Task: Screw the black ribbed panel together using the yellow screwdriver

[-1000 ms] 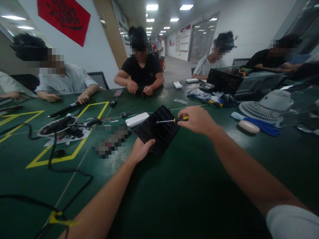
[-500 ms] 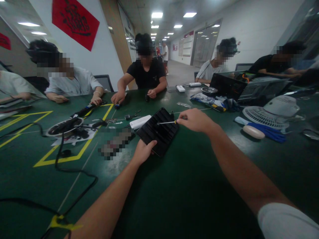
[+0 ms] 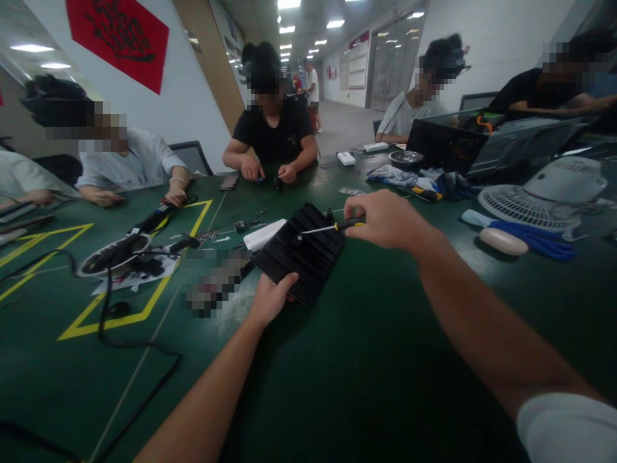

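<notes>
My left hand (image 3: 274, 299) grips the near left edge of a black ribbed plastic panel (image 3: 313, 273), thumb on top and fingers underneath. The panel is tilted above the green table. Between the fingers of my right hand (image 3: 385, 218) is a screwdriver (image 3: 351, 222) with a black and yellow handle. Its thin metal shaft points left across the panel. The tip lies close to a small silver screw (image 3: 299, 238) near the panel's middle; whether they touch I cannot tell.
Left of the panel lie a white power strip (image 3: 264, 235) and a blurred-out item (image 3: 216, 283). A white fan (image 3: 535, 199), a computer mouse (image 3: 504, 241) and blue gloves (image 3: 544, 243) are on the right. A black cable (image 3: 103, 315) crosses the left side. Several people sit around the table.
The screwdriver's tip has shifted slightly up off the screw, and more of its handle shows in my right hand. My left hand keeps its hold on the panel. The view has shifted somewhat.
</notes>
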`<action>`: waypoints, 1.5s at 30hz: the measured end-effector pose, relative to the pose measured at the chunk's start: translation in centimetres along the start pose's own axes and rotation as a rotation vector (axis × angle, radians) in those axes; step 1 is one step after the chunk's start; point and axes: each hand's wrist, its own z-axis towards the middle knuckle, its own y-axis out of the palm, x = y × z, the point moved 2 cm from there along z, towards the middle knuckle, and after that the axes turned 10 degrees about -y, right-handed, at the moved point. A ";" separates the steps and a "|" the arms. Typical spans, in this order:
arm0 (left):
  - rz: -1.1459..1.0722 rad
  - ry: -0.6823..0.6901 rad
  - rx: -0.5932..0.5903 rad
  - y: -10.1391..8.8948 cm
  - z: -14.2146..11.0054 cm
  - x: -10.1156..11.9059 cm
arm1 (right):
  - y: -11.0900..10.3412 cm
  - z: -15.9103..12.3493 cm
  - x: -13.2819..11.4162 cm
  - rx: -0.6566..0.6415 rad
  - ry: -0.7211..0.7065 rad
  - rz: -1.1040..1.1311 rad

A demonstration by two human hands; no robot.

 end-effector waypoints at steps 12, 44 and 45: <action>0.016 -0.007 -0.001 0.1 0.0 0.1 | 0.6 0.6 0.0 0.020 0.020 0.017; 0.017 -0.004 -0.006 0.1 0.2 -0.1 | 1.1 0.8 -0.1 -0.019 0.031 0.022; 0.024 -0.004 -0.008 0.1 0.3 -0.1 | 1.2 0.7 0.0 -0.022 0.041 0.017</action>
